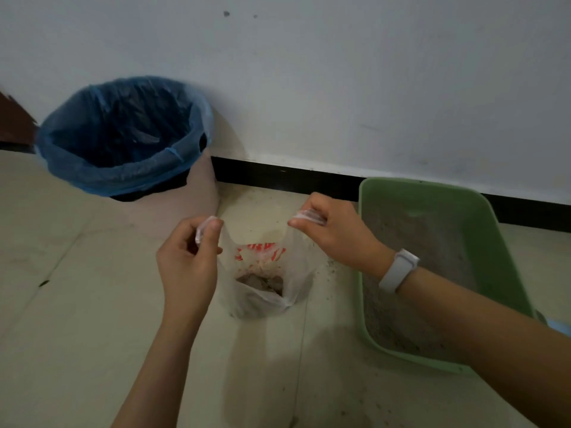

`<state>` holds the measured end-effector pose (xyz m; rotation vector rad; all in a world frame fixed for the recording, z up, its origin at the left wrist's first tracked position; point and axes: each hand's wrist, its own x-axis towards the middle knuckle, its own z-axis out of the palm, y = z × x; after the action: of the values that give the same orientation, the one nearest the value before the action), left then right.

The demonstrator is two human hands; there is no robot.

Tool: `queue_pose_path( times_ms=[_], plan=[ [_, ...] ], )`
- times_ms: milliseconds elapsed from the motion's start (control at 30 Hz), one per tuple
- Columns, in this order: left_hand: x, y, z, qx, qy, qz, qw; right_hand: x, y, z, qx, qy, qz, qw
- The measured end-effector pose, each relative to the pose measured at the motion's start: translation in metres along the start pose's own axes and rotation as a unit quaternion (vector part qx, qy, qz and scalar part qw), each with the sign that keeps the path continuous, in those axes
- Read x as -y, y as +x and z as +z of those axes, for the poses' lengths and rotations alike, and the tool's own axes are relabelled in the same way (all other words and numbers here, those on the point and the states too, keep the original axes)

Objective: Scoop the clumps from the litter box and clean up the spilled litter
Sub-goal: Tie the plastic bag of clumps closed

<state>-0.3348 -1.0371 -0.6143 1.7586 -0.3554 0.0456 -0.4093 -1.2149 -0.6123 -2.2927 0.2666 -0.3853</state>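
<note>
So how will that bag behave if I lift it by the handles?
Probably floppy: the bag is thin film, slack between left hand and right hand. Clumps lie low, so it should sag and swing. Likely light.

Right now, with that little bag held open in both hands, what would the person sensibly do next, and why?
Probably bring the two handles together and tie them. The left hand and right hand each pinch a handle of the thin plastic bag, which already holds grey clumps. The blue-lined bin stands open nearby, while spilled litter still dots the floor.
</note>
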Motion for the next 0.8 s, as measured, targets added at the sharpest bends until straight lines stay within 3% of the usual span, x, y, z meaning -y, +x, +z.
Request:
queue_pose_path(
  times_ms=[67,133,200,333,400,500,633,733,800],
  plan=[
    [0.009,-0.004,0.0,0.013,-0.029,-0.025,0.999,-0.006,-0.001,0.005,-0.025,0.041,0.024,0.999],
    [0.025,-0.006,-0.005,0.041,-0.056,-0.072,0.995,-0.014,-0.004,0.007,-0.047,0.15,0.096,0.983],
    [0.038,-0.012,-0.011,0.092,-0.046,-0.101,0.99,-0.021,-0.014,0.009,-0.019,0.202,0.134,0.97],
    [0.055,-0.03,-0.021,0.198,-0.038,-0.123,0.972,-0.041,-0.044,0.018,0.188,0.047,0.15,0.969],
    [0.062,-0.026,-0.018,0.229,-0.006,-0.106,0.968,-0.048,-0.049,0.026,0.23,-0.027,0.121,0.965],
    [0.063,-0.003,-0.009,0.269,0.002,-0.06,0.961,-0.042,-0.029,0.034,0.21,0.009,0.128,0.969],
    [0.068,0.029,0.003,0.367,0.056,-0.008,0.928,-0.037,0.007,0.055,0.166,0.037,0.096,0.981],
    [0.095,0.038,0.017,0.31,0.102,-0.041,0.944,-0.047,0.016,0.075,0.137,0.015,0.107,0.985],
    [0.108,0.035,0.024,0.228,0.04,-0.148,0.962,-0.049,0.016,0.082,0.055,0.128,0.181,0.974]
  ],
)
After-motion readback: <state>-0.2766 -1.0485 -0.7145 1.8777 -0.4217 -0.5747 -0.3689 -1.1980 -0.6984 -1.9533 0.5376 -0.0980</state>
